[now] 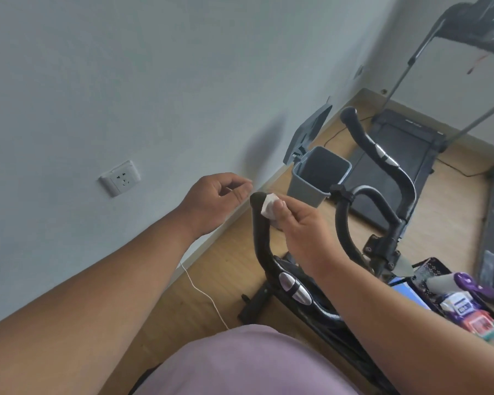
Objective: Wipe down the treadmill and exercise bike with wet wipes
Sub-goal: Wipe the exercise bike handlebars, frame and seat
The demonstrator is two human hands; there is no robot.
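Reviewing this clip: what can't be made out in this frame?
- Head view: most of the wet wipe is hidden by the right hand pressing it to the handlebar tip.
- Treadmill console is cut off by the top right edge and blurred.
- Labels on packets in the basket are too blurred to read.
- Left hand seems empty, but its curled fingers hide the palm.

A home workout room; exercise bike [362, 201], treadmill [394, 155], wall socket [120, 178], wood floor [228, 269].

Soft even daylight; blurry shadow on wall [264, 151]; slight overall blur; wide-angle tilt, edges stretched
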